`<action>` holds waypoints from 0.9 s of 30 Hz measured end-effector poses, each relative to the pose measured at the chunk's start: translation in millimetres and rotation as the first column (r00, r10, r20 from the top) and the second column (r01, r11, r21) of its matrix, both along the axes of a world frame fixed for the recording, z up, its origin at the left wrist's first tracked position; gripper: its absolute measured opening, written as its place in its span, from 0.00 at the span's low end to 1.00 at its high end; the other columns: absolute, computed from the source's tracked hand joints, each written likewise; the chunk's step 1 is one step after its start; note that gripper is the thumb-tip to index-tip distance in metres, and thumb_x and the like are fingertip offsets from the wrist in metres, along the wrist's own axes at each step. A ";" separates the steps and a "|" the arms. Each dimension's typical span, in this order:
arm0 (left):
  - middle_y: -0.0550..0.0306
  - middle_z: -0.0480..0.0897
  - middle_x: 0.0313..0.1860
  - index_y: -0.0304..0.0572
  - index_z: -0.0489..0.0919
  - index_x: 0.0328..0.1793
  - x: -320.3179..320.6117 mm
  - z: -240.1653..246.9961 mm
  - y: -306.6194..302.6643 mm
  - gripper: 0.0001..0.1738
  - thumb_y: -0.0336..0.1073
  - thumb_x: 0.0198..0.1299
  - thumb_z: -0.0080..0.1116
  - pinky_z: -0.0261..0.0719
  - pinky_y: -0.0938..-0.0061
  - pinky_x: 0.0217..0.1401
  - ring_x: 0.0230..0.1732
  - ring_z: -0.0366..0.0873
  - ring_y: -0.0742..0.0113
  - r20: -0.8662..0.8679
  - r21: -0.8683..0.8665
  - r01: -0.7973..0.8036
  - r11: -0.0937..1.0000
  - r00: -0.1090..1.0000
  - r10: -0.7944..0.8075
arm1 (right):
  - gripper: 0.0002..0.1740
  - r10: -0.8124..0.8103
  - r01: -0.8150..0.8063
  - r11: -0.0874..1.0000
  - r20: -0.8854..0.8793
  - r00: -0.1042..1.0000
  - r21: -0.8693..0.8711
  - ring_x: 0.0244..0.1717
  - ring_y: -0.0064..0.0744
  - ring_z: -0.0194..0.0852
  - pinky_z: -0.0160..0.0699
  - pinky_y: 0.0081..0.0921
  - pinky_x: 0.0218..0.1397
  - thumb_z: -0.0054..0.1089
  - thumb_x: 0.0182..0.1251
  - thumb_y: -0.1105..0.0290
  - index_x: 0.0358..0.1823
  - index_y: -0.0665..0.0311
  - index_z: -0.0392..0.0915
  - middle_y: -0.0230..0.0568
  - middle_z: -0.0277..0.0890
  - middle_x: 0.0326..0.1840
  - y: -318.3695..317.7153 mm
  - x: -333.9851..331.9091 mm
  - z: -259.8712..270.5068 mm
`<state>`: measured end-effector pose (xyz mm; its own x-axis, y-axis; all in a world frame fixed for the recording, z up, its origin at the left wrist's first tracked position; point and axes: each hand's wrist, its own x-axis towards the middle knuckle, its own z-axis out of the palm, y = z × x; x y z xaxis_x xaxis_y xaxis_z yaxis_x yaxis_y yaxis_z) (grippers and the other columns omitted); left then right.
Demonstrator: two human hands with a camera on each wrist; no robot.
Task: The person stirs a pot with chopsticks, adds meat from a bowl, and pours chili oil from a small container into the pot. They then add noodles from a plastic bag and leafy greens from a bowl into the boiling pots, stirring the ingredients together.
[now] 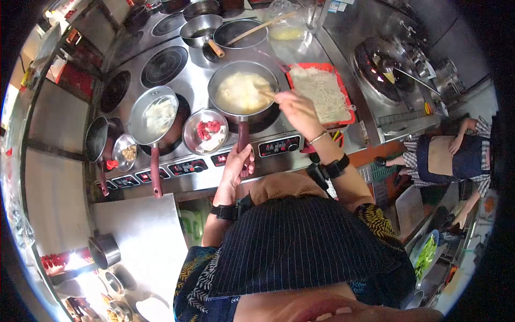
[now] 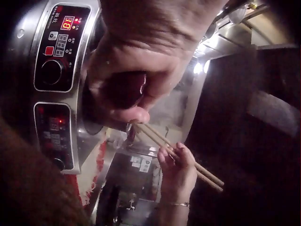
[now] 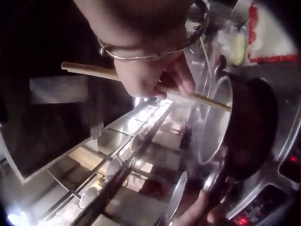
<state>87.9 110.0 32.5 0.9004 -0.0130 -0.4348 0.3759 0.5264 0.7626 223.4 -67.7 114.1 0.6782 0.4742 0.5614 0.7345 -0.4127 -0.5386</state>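
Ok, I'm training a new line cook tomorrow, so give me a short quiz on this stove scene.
1. Which does the right hand hold? A) a metal ladle B) a pair of wooden chopsticks C) a pan lid
2. True or false: the left hand grips the dark red handle of the round steel saucepan of pale broth.
3. Fill in: the red rectangular tray of white noodles lies on the person's ___ side of that saucepan.
Key: 1 B; 2 true; 3 right.
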 end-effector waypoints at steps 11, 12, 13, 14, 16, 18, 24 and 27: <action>0.63 0.70 0.21 0.44 0.64 0.43 -0.8 -1.1 0.6 0.13 0.41 0.60 0.52 0.65 0.80 0.12 0.13 0.67 0.75 -0.034 0.029 -0.001 1.000 0.999 0.002 | 0.10 0.049 0.266 0.904 -0.699 0.714 0.335 0.21 0.20 0.73 0.75 0.16 0.27 0.48 0.64 0.69 0.36 0.67 0.75 0.33 0.73 0.23 5.4 -4.6 41.2; 0.63 0.70 0.21 0.44 0.64 0.43 -1.5 -1.7 0.4 0.13 0.41 0.60 0.52 0.65 0.80 0.12 0.13 0.67 0.75 -0.037 0.027 -0.005 1.000 0.999 0.006 | 0.10 0.051 0.263 0.905 -0.701 0.711 0.333 0.21 0.20 0.73 0.75 0.16 0.27 0.48 0.64 0.69 0.36 0.67 0.75 0.33 0.73 0.23 9.5 -1.0 29.6; 0.63 0.71 0.21 0.44 0.64 0.43 -1.0 -2.3 0.2 0.13 0.41 0.60 0.52 0.65 0.80 0.12 0.13 0.67 0.75 -0.028 0.019 -0.012 1.000 1.000 0.013 | 0.10 0.072 0.262 0.886 -0.672 0.737 0.383 0.22 0.20 0.74 0.74 0.15 0.27 0.48 0.64 0.68 0.36 0.68 0.75 0.33 0.73 0.23 15.3 4.6 15.6; 0.63 0.71 0.21 0.44 0.64 0.43 -0.8 -2.7 -0.2 0.13 0.41 0.60 0.53 0.65 0.80 0.12 0.13 0.67 0.75 -0.018 0.012 -0.017 1.000 1.000 0.018 | 0.10 0.090 0.261 0.863 -0.641 0.762 0.432 0.23 0.20 0.74 0.74 0.15 0.27 0.48 0.64 0.68 0.36 0.68 0.75 0.34 0.73 0.23 19.6 8.5 6.2; 0.63 0.71 0.21 0.44 0.65 0.43 -1.0 -2.8 -0.5 0.13 0.41 0.60 0.53 0.65 0.80 0.12 0.13 0.67 0.75 -0.017 0.012 -0.022 1.000 1.000 0.022 | 0.10 0.096 0.274 0.836 -0.618 0.780 0.475 0.24 0.21 0.74 0.73 0.15 0.28 0.48 0.65 0.68 0.36 0.68 0.74 0.35 0.74 0.25 29.0 10.5 2.9; 0.63 0.71 0.21 0.44 0.65 0.43 -0.9 -3.2 -0.4 0.13 0.41 0.60 0.53 0.65 0.80 0.12 0.13 0.66 0.75 -0.016 0.012 -0.025 1.000 1.000 0.025 | 0.11 0.074 0.209 0.839 -0.487 0.870 0.502 0.25 0.25 0.77 0.77 0.17 0.28 0.49 0.66 0.68 0.38 0.70 0.73 0.38 0.74 0.28 34.9 15.7 -7.0; 0.63 0.70 0.20 0.44 0.65 0.43 -1.3 -2.0 0.0 0.13 0.40 0.60 0.53 0.65 0.80 0.12 0.13 0.66 0.75 -0.019 -0.027 -0.028 0.999 0.999 0.027 | 0.10 0.397 0.066 0.785 -0.581 0.711 0.616 0.27 0.25 0.77 0.76 0.16 0.30 0.49 0.62 0.71 0.35 0.72 0.74 0.39 0.76 0.30 24.6 21.4 5.3; 0.63 0.70 0.20 0.44 0.65 0.42 -0.4 -0.9 -0.1 0.13 0.40 0.60 0.53 0.65 0.81 0.12 0.13 0.66 0.75 -0.012 -0.036 -0.027 0.999 1.000 0.027 | 0.11 0.238 0.182 0.812 -0.600 0.764 0.555 0.23 0.25 0.77 0.77 0.15 0.26 0.50 0.61 0.69 0.38 0.72 0.74 0.40 0.76 0.32 -1.0 31.1 32.9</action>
